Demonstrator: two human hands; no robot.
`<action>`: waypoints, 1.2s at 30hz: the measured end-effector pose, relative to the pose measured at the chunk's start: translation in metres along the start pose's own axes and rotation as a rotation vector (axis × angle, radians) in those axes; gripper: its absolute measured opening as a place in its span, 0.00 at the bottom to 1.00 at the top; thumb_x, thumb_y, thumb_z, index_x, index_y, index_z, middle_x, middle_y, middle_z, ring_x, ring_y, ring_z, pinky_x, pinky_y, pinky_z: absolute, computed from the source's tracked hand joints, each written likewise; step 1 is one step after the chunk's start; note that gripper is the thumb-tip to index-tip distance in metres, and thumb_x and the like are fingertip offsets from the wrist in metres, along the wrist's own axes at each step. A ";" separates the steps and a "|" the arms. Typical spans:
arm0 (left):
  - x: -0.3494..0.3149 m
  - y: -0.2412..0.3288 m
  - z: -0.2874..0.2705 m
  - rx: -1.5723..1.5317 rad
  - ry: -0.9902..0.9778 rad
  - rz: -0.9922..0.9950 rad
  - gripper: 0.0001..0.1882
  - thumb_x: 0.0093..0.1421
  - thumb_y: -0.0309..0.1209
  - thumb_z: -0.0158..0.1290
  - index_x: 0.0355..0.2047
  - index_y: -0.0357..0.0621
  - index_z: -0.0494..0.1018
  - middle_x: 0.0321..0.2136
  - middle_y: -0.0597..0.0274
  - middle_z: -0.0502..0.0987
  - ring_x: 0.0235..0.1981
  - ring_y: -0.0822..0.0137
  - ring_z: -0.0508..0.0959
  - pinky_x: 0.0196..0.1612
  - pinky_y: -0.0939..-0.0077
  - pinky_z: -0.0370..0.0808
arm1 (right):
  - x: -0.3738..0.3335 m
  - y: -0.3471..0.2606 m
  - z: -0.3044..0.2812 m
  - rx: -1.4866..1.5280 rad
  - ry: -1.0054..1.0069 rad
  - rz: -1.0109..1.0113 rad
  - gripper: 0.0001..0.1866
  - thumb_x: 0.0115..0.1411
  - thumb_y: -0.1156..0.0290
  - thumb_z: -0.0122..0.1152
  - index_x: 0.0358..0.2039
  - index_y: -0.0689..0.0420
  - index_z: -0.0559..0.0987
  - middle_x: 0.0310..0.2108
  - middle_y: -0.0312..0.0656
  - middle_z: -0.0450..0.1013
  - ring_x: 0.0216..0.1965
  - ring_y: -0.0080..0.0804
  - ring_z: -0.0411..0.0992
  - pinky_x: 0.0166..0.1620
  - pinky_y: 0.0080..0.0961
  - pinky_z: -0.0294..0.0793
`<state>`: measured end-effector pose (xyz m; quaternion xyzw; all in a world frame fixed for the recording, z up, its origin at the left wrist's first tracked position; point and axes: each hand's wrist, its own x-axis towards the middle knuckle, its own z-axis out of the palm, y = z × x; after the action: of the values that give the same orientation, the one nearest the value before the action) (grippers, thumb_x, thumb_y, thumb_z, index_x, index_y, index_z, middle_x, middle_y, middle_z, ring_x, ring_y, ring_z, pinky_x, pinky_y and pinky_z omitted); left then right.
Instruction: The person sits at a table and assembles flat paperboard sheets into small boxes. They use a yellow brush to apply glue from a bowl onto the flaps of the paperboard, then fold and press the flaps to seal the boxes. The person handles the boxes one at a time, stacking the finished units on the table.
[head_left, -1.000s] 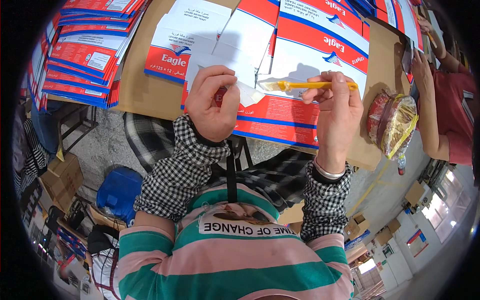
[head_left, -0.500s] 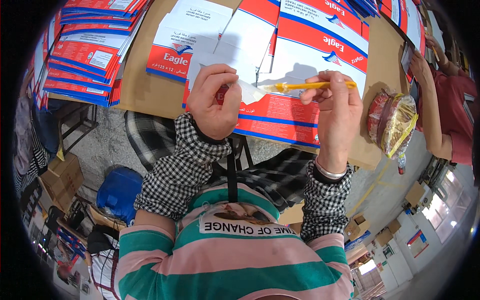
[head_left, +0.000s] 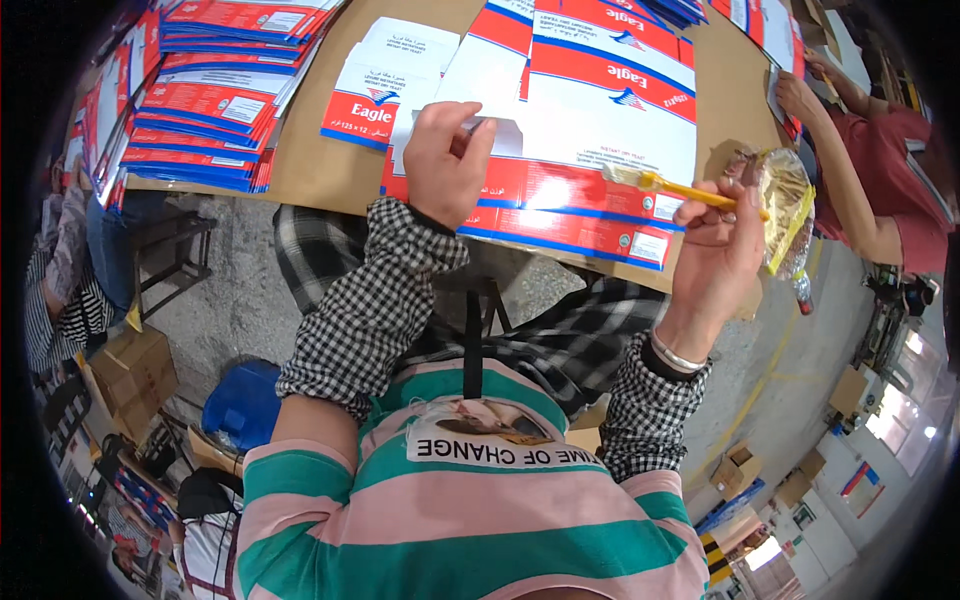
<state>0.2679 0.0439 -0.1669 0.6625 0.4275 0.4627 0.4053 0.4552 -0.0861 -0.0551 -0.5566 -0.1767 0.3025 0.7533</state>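
Flat, unfolded cartons point(head_left: 615, 125) in red, white and blue overlap on the table in front of me. My left hand point(head_left: 443, 165) is over their left part, its fingers curled and pinching a raised white carton flap point(head_left: 508, 137). Part of that flap is hidden behind the fingers. In my right hand point(head_left: 718, 245) is a small brush with a yellow handle point(head_left: 690, 192), gripped between thumb and fingers. Its pale bristles point left, over the lower part of the cartons. Whether the bristles touch the card I cannot tell.
Tall piles of flat cartons point(head_left: 205, 120) stand at the left of the brown table covering point(head_left: 305, 175). A container wrapped in yellowish plastic point(head_left: 788, 205) sits by the right edge, just beyond my right hand. Another person in a red top point(head_left: 890, 150) works at the far right.
My right hand has drawn the brush away from the white flap, to the right and slightly nearer me. My left hand stays at the flap. The whole view has shifted a little.
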 end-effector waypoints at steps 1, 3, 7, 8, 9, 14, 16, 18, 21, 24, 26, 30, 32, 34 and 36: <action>0.001 -0.004 0.002 0.054 -0.010 -0.013 0.10 0.53 0.28 0.58 0.35 0.36 0.74 0.33 0.56 0.73 0.24 0.69 0.75 0.27 0.75 0.73 | -0.008 -0.006 -0.007 0.012 0.016 -0.016 0.14 0.65 0.64 0.48 0.36 0.65 0.71 0.28 0.51 0.73 0.23 0.32 0.72 0.30 0.24 0.72; 0.007 -0.003 0.003 0.166 -0.031 -0.034 0.10 0.53 0.29 0.58 0.34 0.38 0.75 0.32 0.54 0.74 0.25 0.65 0.75 0.28 0.72 0.73 | -0.027 -0.017 -0.019 0.015 0.087 -0.053 0.14 0.65 0.64 0.49 0.36 0.64 0.72 0.28 0.51 0.73 0.22 0.31 0.72 0.29 0.24 0.72; 0.025 0.013 -0.002 0.599 -0.213 -0.163 0.17 0.53 0.38 0.57 0.36 0.36 0.75 0.35 0.49 0.76 0.34 0.56 0.77 0.40 0.65 0.73 | -0.062 -0.039 -0.044 0.033 0.145 -0.115 0.15 0.65 0.63 0.48 0.36 0.64 0.72 0.28 0.51 0.73 0.22 0.31 0.71 0.29 0.25 0.71; 0.026 0.020 -0.005 0.595 -0.261 -0.213 0.20 0.52 0.40 0.56 0.37 0.35 0.75 0.37 0.45 0.76 0.40 0.52 0.76 0.44 0.63 0.72 | -0.069 -0.041 -0.051 0.043 0.165 -0.123 0.15 0.65 0.63 0.48 0.36 0.64 0.72 0.28 0.51 0.73 0.22 0.31 0.71 0.29 0.25 0.71; 0.024 0.023 -0.010 0.584 -0.254 -0.165 0.20 0.52 0.40 0.57 0.37 0.35 0.75 0.37 0.45 0.76 0.40 0.52 0.76 0.44 0.63 0.72 | -0.076 -0.044 -0.057 0.053 0.182 -0.129 0.15 0.65 0.63 0.48 0.36 0.64 0.72 0.29 0.51 0.73 0.22 0.31 0.71 0.28 0.25 0.71; -0.011 0.017 -0.048 0.546 0.020 0.230 0.24 0.51 0.37 0.59 0.44 0.33 0.71 0.35 0.47 0.73 0.38 0.53 0.74 0.43 0.66 0.72 | -0.099 -0.047 -0.085 0.101 0.168 -0.174 0.15 0.65 0.62 0.47 0.36 0.64 0.72 0.30 0.49 0.74 0.25 0.29 0.71 0.30 0.23 0.69; -0.031 0.030 -0.068 0.504 0.098 0.019 0.29 0.51 0.40 0.60 0.45 0.29 0.68 0.42 0.39 0.69 0.47 0.46 0.69 0.50 0.60 0.66 | -0.105 -0.048 -0.090 0.108 0.182 -0.179 0.15 0.65 0.63 0.47 0.37 0.64 0.72 0.30 0.49 0.74 0.24 0.29 0.70 0.30 0.23 0.69; -0.049 0.028 -0.083 0.634 0.025 -0.257 0.29 0.50 0.42 0.61 0.44 0.30 0.68 0.41 0.39 0.71 0.45 0.46 0.71 0.48 0.60 0.67 | -0.108 -0.048 -0.091 0.114 0.192 -0.179 0.15 0.65 0.63 0.47 0.36 0.64 0.72 0.30 0.48 0.74 0.24 0.29 0.70 0.30 0.23 0.69; -0.063 0.024 -0.092 0.611 -0.068 -0.441 0.27 0.49 0.43 0.62 0.40 0.32 0.70 0.36 0.42 0.75 0.39 0.48 0.75 0.43 0.60 0.70 | -0.111 -0.051 -0.083 0.113 0.186 -0.163 0.15 0.65 0.63 0.47 0.36 0.64 0.72 0.30 0.48 0.73 0.24 0.29 0.70 0.31 0.23 0.69; -0.064 0.013 -0.090 0.465 -0.085 -0.455 0.23 0.49 0.42 0.62 0.34 0.34 0.73 0.29 0.46 0.78 0.32 0.51 0.78 0.37 0.62 0.73 | -0.113 -0.051 -0.082 0.120 0.167 -0.181 0.16 0.65 0.62 0.47 0.37 0.65 0.72 0.30 0.48 0.73 0.24 0.29 0.69 0.31 0.23 0.69; -0.062 -0.009 -0.099 0.417 -0.054 -0.452 0.21 0.49 0.41 0.63 0.31 0.33 0.73 0.26 0.50 0.78 0.27 0.61 0.77 0.32 0.67 0.73 | -0.114 -0.050 -0.091 0.145 0.112 -0.187 0.16 0.65 0.62 0.47 0.38 0.65 0.72 0.31 0.48 0.73 0.24 0.28 0.69 0.31 0.23 0.69; -0.063 -0.019 -0.104 0.171 0.063 -0.393 0.12 0.54 0.29 0.59 0.33 0.33 0.72 0.27 0.57 0.77 0.27 0.72 0.75 0.28 0.77 0.71 | -0.118 -0.051 -0.093 0.134 0.157 -0.181 0.15 0.65 0.62 0.48 0.38 0.64 0.73 0.31 0.46 0.72 0.25 0.27 0.69 0.31 0.21 0.68; -0.055 -0.006 -0.113 -0.295 0.092 -0.414 0.12 0.58 0.24 0.53 0.41 0.34 0.66 0.33 0.54 0.76 0.29 0.67 0.77 0.34 0.74 0.76 | -0.121 -0.055 -0.091 0.130 0.174 -0.185 0.15 0.65 0.62 0.48 0.37 0.64 0.73 0.31 0.45 0.72 0.25 0.27 0.68 0.31 0.20 0.67; -0.038 0.025 -0.127 -0.630 0.145 -0.468 0.13 0.60 0.24 0.49 0.45 0.35 0.62 0.37 0.53 0.76 0.32 0.64 0.78 0.38 0.67 0.78 | -0.121 -0.057 -0.091 0.136 0.180 -0.217 0.15 0.65 0.63 0.49 0.37 0.64 0.73 0.32 0.45 0.72 0.26 0.27 0.68 0.30 0.20 0.67; -0.016 0.025 -0.148 -0.785 0.218 -0.370 0.12 0.62 0.24 0.46 0.46 0.36 0.62 0.39 0.53 0.75 0.36 0.63 0.78 0.40 0.66 0.79 | -0.120 -0.063 -0.090 0.126 0.177 -0.252 0.14 0.65 0.63 0.48 0.37 0.64 0.73 0.33 0.43 0.71 0.26 0.26 0.67 0.31 0.20 0.66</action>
<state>0.1269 0.0418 -0.1117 0.3182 0.3711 0.5769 0.6544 0.4353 -0.2424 -0.0152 -0.5063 -0.1589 0.1661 0.8311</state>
